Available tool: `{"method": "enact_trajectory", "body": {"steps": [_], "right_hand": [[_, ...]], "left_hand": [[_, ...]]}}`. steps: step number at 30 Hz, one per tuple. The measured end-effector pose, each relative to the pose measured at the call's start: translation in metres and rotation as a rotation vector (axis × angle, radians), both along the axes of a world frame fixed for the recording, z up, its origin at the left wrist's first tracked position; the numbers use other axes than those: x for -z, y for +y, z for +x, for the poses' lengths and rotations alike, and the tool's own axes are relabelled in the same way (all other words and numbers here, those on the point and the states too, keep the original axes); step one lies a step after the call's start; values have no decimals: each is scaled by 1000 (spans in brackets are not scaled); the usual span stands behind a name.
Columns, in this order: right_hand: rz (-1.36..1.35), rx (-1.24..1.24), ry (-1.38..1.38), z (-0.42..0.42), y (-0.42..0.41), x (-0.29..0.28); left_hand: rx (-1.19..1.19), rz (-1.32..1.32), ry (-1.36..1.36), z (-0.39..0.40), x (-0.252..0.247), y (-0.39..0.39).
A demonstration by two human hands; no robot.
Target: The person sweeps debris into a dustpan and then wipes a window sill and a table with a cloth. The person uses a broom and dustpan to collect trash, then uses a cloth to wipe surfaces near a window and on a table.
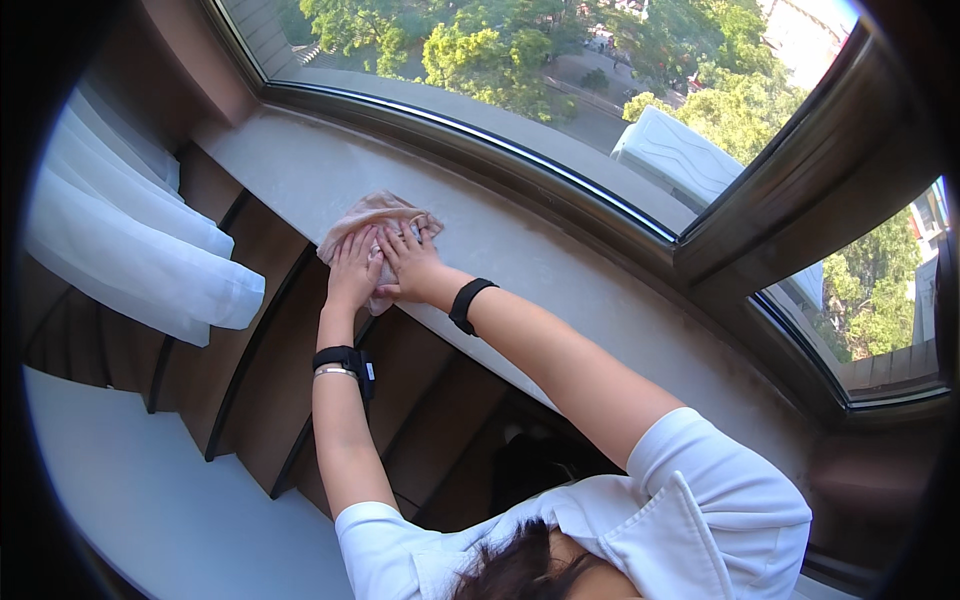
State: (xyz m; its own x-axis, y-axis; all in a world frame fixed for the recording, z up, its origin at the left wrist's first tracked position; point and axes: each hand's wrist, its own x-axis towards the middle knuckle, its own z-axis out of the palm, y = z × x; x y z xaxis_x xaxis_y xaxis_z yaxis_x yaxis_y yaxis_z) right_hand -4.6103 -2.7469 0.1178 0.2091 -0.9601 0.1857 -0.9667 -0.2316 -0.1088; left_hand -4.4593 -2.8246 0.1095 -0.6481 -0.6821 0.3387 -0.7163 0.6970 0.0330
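Observation:
A pale pink cloth point(375, 208) lies bunched on a light windowsill point(495, 232), with one end hanging over the sill's inner edge. My left hand point(352, 262) presses on its near left part. Right beside it, my right hand point(409, 261) bears down on the cloth with the fingers spread. The two hands almost touch at the thumbs, and both arms are stretched out. The underside of the cloth and the sill beneath it are hidden.
A window with a dark frame point(480, 161) runs along the sill's far side; a thick post point(795, 195) stands right. White sheer curtains point(150, 247) hang left. Below the sill's inner edge are brown, stair-like steps point(262, 390) with dark edges, bordered by a pale surface point(165, 480).

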Motion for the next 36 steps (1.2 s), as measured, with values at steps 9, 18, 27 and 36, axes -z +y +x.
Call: {"method": "enact_trajectory", "body": {"steps": [9, 18, 27, 36], "right_hand": [[43, -82, 57, -52, 87, 12], [29, -70, 27, -147, 285, 32], [294, 182, 7, -220, 502, 24], [282, 201, 25, -245, 552, 26]], "left_hand": [[-35, 59, -27, -44, 18, 93], [168, 48, 56, -139, 44, 277], [574, 341, 45, -233, 66, 454], [706, 222, -71, -250, 65, 479]]}}
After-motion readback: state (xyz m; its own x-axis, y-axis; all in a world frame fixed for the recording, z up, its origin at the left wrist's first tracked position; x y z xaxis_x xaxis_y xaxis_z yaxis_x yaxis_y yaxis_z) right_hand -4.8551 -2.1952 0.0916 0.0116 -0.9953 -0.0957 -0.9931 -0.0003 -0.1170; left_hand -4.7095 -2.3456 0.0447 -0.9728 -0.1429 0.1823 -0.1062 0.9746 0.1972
